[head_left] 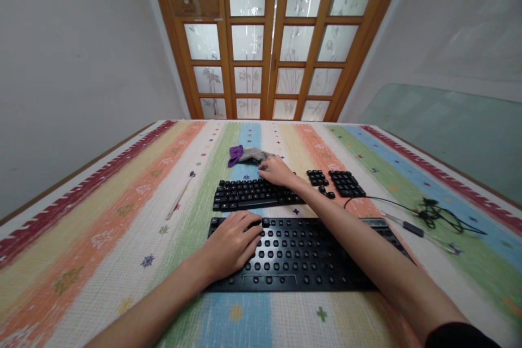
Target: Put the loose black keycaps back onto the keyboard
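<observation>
A black keyboard base (302,255) with most keycaps off lies in front of me, its bare key posts showing. On its left part rests my left hand (234,242), fingers apart, the fingertips by a keycap (266,222) in the top row. My right hand (278,172) reaches across the base, above the far edge of a block of loose black keycaps (253,194) laid out in rows. Its thumb and fingers are drawn together; anything between them is too small to make out. A grey and purple cloth (248,156) lies just beyond these fingertips.
Further keycaps (346,184) sit in a group at the right. A thin stick with a dark tip (179,196) lies at the left. A coiled black cable (436,215) and a dark-handled tool (414,228) are on the right of the striped tablecloth (101,239).
</observation>
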`<action>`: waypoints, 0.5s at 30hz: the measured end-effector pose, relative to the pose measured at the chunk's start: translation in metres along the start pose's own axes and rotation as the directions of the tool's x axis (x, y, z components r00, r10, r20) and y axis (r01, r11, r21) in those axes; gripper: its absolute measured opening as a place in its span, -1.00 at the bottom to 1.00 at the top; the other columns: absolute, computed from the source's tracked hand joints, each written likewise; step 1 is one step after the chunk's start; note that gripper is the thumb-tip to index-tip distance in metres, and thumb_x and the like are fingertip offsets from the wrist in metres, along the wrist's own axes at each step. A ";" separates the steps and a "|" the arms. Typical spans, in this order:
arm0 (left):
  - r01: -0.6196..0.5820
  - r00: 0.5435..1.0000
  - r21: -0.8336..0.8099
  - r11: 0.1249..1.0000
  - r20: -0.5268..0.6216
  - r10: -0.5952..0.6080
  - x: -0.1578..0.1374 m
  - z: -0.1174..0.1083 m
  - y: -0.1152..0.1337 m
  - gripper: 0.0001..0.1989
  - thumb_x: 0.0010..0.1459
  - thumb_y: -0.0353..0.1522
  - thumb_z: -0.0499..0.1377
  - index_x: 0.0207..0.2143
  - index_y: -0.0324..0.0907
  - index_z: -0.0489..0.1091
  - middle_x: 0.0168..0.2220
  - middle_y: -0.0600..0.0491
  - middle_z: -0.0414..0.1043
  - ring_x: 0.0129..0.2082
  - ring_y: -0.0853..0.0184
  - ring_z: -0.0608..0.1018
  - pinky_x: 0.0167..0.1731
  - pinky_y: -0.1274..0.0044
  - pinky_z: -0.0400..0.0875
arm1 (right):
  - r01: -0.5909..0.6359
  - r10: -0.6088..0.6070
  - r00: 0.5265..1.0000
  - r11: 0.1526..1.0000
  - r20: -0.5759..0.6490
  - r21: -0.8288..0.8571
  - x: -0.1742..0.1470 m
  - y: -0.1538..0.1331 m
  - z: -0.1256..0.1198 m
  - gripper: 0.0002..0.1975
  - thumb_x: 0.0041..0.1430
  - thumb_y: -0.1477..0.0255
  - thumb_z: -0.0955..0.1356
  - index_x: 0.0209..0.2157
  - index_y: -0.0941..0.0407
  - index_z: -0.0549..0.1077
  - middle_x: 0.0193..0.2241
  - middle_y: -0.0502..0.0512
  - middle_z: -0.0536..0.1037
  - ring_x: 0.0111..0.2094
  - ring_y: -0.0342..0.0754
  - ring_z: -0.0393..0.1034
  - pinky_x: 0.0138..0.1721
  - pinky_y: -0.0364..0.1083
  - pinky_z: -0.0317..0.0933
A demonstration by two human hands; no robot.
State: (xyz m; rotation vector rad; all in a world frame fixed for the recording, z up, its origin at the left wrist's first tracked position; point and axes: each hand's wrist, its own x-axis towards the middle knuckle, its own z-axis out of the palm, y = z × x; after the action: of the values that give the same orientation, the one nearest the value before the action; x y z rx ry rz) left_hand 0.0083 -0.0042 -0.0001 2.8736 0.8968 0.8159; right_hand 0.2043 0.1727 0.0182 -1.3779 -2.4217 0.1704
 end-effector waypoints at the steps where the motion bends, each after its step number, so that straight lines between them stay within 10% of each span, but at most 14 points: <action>1: 0.002 1.000 -0.006 1.000 0.001 -0.002 0.000 0.000 0.000 -0.77 0.37 -0.42 0.00 -0.08 -0.23 0.43 -0.01 -0.11 0.45 0.01 0.17 0.46 0.00 0.26 0.43 | 0.006 -0.006 1.000 1.000 0.002 -0.008 0.001 0.001 0.001 -0.79 0.10 0.55 0.35 -0.29 0.15 0.65 -0.28 0.18 0.65 -0.14 0.07 0.45 0.06 0.05 0.16; 15: 0.008 1.000 -0.028 1.000 0.003 -0.008 0.000 -0.001 0.000 -0.77 0.36 -0.43 0.01 -0.06 -0.22 0.44 0.02 -0.12 0.43 0.01 0.15 0.45 0.01 0.23 0.43 | 0.019 -0.019 0.999 1.000 0.034 0.013 0.004 -0.004 0.005 -0.89 0.12 0.53 0.41 -0.45 0.20 0.60 -0.43 0.18 0.58 -0.24 0.05 0.40 -0.04 0.06 0.13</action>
State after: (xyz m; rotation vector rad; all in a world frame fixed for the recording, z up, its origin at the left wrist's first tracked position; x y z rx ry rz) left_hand 0.0076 -0.0040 0.0009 2.8441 0.8887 0.8171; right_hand 0.1978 0.1746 0.0158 -1.3567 -2.4563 0.2059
